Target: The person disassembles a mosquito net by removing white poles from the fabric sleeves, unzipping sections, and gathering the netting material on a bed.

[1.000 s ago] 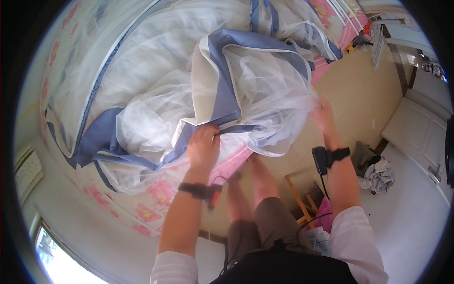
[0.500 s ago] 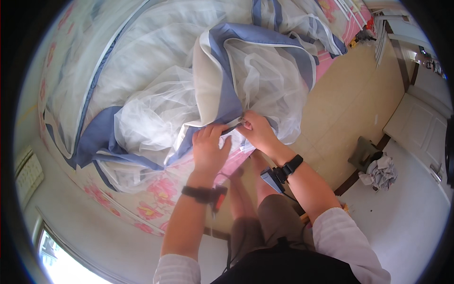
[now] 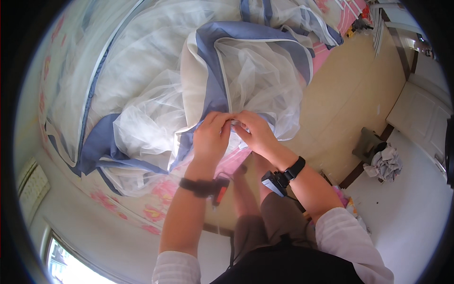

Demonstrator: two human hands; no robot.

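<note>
A white mosquito net (image 3: 158, 106) with blue-grey cloth bands (image 3: 216, 90) lies bunched over the bed. My left hand (image 3: 211, 137) is closed at the band's near end, its thumb and fingers pressed together on the cloth edge. Right beside it, my right hand (image 3: 255, 133) pinches the same edge, and the fingertips of both hands nearly touch. A small pale bit shows between the fingers; its kind is too small to make out. A beige panel (image 3: 194, 80) of the net folds up just beyond my left hand.
Under the net is a bed with a pink flowered cover (image 3: 153, 213). Tan floor (image 3: 345, 99) lies to the right. By the right wall stands a dark grey-green bin (image 3: 366, 144) with crumpled grey cloth (image 3: 384, 163) next to it. White rods (image 3: 378, 40) lean at the far right.
My left hand has slid right and up along the edge to meet my right hand, its fingers closing in. The view has shifted slightly.
</note>
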